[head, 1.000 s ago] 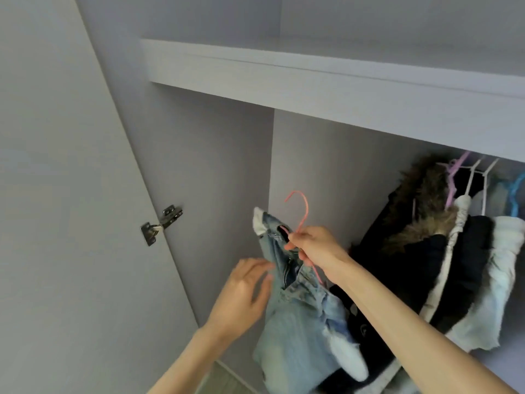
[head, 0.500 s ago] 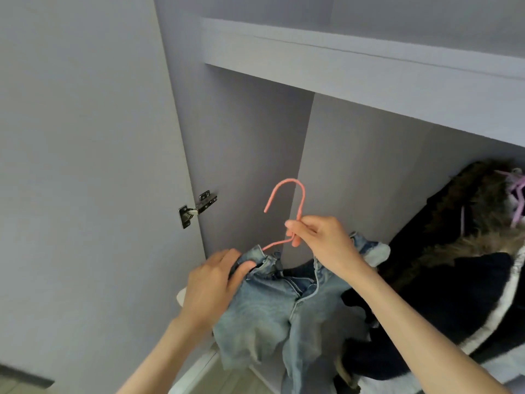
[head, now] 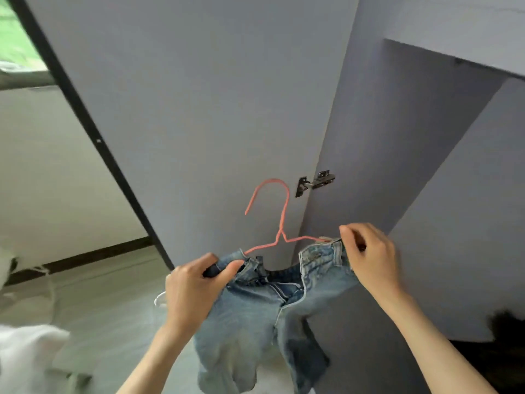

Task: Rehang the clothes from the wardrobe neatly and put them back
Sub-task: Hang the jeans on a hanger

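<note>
A pair of light blue denim shorts hangs from a thin pink wire hanger in front of the open wardrobe door. My left hand grips the left end of the waistband, thumb on top. My right hand pinches the right end of the waistband where the hanger's arm runs into it. The fly is open and the waistband sags between my hands. The hanger's hook points up and left, free of any rail.
A metal hinge sits on the door's edge just above the hanger. The wardrobe's inner wall and shelf lie to the right, a dark garment at the far right. White fabric lies on the floor at lower left.
The view has swung left, away from the hanging clothes. My right hand has slid from the hanger's neck to the waistband's right end, and the shorts are now spread wider between both hands.
</note>
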Demonstrator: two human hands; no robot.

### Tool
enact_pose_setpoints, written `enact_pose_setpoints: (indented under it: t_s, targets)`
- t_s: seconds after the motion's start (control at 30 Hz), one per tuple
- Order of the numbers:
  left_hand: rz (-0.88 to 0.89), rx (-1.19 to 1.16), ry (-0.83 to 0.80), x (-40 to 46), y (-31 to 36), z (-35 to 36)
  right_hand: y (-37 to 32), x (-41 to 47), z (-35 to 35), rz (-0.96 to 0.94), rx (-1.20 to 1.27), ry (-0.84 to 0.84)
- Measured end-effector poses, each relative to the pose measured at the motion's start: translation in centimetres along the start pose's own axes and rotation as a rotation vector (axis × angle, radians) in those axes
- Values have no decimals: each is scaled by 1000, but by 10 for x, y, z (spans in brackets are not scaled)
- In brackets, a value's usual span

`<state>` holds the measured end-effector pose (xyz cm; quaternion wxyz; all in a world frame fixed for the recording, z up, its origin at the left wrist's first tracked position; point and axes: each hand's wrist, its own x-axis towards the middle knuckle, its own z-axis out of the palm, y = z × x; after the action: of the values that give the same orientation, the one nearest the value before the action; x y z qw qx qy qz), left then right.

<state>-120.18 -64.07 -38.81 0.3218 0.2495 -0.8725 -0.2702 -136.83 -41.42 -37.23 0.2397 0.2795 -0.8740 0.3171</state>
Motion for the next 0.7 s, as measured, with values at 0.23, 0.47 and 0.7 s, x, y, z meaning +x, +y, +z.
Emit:
enact_pose_setpoints:
  t_s: [0.23, 0.47, 0.7]
  targets:
    - [-285, 56, 196, -70, -29, -69, -55, -11, 65, -299, 96, -241]
    - [-488, 298, 485, -141, -45, -168, -181, -34, 96, -542, 331, -201]
    - [-666, 516, 795, -211, -57, -279, -333, -80, 95, -641, 604, -225]
